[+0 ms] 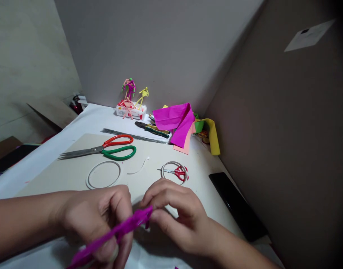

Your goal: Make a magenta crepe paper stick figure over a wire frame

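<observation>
The left hand (92, 220) and right hand (178, 218) pinch a magenta paper strip (112, 233) above the bench (87, 116).

The left hand is curled closed around the strip, its lower end cut off by the frame; the right hand's fingers (165, 194) nearly close on the upper end, hiding its tip. Just beyond the right hand, small red-handled scissors (179, 173) lie inside a pale wire ring (171, 162) on a beige card sheet (76, 175).

The left hand (95, 220) comes in from nine o'clock, the right hand (178, 218) from four, both curled and pinching close together near six.
</observation>
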`<action>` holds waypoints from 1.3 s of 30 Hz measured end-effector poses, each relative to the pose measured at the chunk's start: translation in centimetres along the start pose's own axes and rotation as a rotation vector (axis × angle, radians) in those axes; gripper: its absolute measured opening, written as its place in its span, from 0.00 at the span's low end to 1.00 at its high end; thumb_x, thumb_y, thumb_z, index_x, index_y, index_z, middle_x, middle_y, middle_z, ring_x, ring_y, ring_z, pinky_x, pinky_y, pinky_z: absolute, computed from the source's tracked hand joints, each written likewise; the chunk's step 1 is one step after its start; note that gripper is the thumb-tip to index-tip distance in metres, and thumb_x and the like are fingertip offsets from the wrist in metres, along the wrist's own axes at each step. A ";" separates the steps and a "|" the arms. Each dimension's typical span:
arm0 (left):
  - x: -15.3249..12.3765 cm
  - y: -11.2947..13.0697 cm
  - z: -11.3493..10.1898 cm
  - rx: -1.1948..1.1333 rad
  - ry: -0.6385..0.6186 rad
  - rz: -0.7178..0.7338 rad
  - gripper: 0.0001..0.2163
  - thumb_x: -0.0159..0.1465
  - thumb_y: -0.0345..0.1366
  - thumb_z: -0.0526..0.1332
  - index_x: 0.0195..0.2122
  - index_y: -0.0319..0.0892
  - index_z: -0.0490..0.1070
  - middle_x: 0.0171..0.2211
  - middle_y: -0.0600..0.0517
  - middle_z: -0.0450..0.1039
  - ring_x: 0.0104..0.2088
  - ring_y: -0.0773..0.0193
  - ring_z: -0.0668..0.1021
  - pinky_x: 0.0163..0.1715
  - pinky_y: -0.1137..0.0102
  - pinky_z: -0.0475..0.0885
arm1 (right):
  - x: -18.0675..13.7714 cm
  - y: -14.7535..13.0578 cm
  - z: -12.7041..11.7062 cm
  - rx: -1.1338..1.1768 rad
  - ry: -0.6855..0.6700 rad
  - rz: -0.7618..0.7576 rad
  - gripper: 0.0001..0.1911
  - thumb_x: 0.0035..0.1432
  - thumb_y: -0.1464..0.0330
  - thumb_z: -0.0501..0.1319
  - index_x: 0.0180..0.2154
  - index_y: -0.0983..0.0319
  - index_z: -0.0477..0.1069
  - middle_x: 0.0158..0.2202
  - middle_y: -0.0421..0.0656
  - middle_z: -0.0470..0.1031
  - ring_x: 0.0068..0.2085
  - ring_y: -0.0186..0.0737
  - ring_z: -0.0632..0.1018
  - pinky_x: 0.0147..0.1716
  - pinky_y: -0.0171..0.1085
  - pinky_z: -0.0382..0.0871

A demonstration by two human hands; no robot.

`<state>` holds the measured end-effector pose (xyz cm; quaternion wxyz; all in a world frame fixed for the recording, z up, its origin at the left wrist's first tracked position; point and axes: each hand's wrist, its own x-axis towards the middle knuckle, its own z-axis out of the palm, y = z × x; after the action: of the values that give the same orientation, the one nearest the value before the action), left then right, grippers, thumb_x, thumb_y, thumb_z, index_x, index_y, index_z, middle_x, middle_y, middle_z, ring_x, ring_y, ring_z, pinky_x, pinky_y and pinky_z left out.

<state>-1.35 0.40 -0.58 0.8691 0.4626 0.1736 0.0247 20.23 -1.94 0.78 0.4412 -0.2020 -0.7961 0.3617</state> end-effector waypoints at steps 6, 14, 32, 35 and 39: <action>0.4 0.8 0.8 0.002 0.270 0.176 0.12 0.56 0.42 0.68 0.35 0.40 0.79 0.26 0.47 0.80 0.24 0.65 0.80 0.25 0.75 0.74 | -0.3 1.0 0.0 0.158 0.233 0.445 0.08 0.60 0.68 0.59 0.28 0.63 0.69 0.29 0.41 0.72 0.31 0.33 0.72 0.33 0.34 0.67; 0.9 1.5 0.8 0.266 0.563 0.157 0.16 0.60 0.47 0.63 0.29 0.39 0.81 0.25 0.47 0.79 0.25 0.64 0.79 0.27 0.73 0.75 | 0.1 1.2 -0.4 0.248 0.302 0.593 0.14 0.58 0.61 0.61 0.26 0.63 0.67 0.26 0.39 0.68 0.28 0.32 0.68 0.29 0.33 0.62; -0.8 3.7 -1.3 0.545 0.940 0.381 0.17 0.63 0.46 0.59 0.24 0.42 0.78 0.20 0.50 0.76 0.19 0.67 0.73 0.18 0.74 0.68 | -0.2 6.3 -6.5 -0.591 0.309 0.504 0.06 0.56 0.68 0.60 0.28 0.62 0.72 0.28 0.42 0.73 0.31 0.38 0.71 0.33 0.37 0.63; -1.0 4.3 -1.7 0.706 1.046 0.453 0.18 0.64 0.44 0.58 0.21 0.43 0.77 0.21 0.50 0.77 0.27 0.64 0.77 0.30 0.73 0.71 | -0.5 6.4 -6.5 -0.734 0.208 0.510 0.05 0.55 0.71 0.61 0.28 0.62 0.74 0.31 0.44 0.73 0.36 0.41 0.71 0.36 0.38 0.61; -1.2 5.2 -1.8 0.851 1.170 0.521 0.18 0.64 0.39 0.58 0.18 0.43 0.75 0.22 0.51 0.77 0.36 0.61 0.78 0.40 0.72 0.68 | -0.5 5.9 -6.0 -0.801 0.076 0.508 0.06 0.56 0.69 0.61 0.28 0.62 0.75 0.33 0.45 0.73 0.38 0.41 0.71 0.36 0.37 0.62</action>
<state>-2.47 4.50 3.06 0.3489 0.6948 0.4849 0.4005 25.62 3.98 -1.90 0.2550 -0.5575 -0.7816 0.1148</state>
